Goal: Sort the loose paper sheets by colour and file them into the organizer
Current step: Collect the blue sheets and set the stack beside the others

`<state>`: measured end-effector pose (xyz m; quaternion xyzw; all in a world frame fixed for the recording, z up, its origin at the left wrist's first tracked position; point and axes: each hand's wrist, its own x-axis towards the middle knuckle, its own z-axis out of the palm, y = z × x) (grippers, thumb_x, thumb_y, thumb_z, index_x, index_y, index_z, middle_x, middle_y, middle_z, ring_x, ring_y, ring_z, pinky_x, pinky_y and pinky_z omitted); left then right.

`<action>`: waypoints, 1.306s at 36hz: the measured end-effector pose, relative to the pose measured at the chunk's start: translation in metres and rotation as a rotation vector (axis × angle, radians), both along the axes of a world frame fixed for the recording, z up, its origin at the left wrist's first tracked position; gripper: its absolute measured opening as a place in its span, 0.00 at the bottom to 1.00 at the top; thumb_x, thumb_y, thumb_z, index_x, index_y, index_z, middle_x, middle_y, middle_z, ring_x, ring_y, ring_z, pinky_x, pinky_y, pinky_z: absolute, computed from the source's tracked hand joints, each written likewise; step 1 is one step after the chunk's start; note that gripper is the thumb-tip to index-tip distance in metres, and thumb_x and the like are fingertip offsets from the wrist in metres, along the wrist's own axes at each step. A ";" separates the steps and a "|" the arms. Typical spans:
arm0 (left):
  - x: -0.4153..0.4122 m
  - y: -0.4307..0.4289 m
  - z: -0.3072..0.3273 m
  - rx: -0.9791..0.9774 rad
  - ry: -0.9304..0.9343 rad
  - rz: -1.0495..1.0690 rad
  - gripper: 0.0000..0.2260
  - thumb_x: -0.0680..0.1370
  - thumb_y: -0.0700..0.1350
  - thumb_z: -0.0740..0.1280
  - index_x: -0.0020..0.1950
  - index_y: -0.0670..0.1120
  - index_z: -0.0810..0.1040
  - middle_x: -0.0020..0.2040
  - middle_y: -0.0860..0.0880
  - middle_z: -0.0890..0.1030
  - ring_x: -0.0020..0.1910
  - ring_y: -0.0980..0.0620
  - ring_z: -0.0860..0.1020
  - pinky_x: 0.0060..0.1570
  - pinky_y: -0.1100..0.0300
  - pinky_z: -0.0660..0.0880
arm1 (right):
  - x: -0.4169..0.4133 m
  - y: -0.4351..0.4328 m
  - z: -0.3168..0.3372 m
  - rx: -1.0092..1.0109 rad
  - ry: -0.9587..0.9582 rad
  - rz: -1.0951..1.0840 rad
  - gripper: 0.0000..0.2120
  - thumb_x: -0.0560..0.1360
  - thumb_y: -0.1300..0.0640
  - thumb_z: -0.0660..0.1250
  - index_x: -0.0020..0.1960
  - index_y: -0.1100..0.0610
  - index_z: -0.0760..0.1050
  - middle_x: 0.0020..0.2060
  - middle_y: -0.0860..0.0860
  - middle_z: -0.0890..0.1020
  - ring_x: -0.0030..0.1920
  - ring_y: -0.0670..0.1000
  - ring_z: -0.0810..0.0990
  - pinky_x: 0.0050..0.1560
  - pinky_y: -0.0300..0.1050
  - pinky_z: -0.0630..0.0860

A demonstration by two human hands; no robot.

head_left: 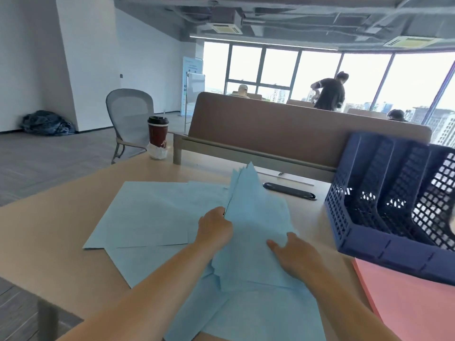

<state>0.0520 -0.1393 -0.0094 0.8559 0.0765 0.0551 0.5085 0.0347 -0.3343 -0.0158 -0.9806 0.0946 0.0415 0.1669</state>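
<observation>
Flooring of grey planks fills the left of the room, where a crumpled dark blue cloth heap [46, 123] lies against a white wall. Near it stands a grey mesh office chair [130, 114]. At the far edge of the pale wooden table [49, 230], a dark red takeaway cup with a black lid [157, 131] sits on a white face mask [157, 150].

Loose light blue paper sheets [147, 217] lie spread and overlapping across the tabletop. The left hand [215, 230] curls its fingers round the edge of a raised bundle of blue sheets [253, 212], tilted up off the spread. The right hand [295, 257] lies on the bundle's lower face, fingers fairly straight.

Behind runs a brown padded desk partition [295, 129], with tall windows beyond. A dark blue plastic mesh organizer [394, 205] stands at the right, its slots holding no sheets, just beside a stack of pink paper [413, 303].
</observation>
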 end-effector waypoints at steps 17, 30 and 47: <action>0.021 -0.009 0.004 -0.111 0.208 0.095 0.06 0.78 0.36 0.61 0.54 0.42 0.70 0.42 0.47 0.71 0.36 0.51 0.69 0.30 0.63 0.63 | 0.002 0.005 -0.010 -0.210 -0.061 0.036 0.38 0.77 0.30 0.53 0.72 0.60 0.63 0.69 0.59 0.68 0.68 0.60 0.70 0.66 0.54 0.69; -0.020 0.009 0.020 -0.255 -0.003 0.009 0.10 0.75 0.35 0.62 0.50 0.46 0.79 0.44 0.46 0.81 0.38 0.48 0.77 0.35 0.62 0.71 | -0.006 -0.009 0.012 0.164 -0.147 -0.099 0.31 0.75 0.35 0.62 0.66 0.58 0.68 0.61 0.59 0.76 0.63 0.62 0.75 0.63 0.55 0.73; -0.048 0.141 0.026 -0.261 -0.033 0.159 0.10 0.75 0.37 0.64 0.52 0.45 0.82 0.48 0.45 0.85 0.46 0.43 0.84 0.51 0.46 0.81 | 0.020 0.107 0.025 0.550 -0.120 0.041 0.08 0.71 0.58 0.72 0.41 0.64 0.80 0.38 0.60 0.83 0.36 0.57 0.81 0.34 0.44 0.73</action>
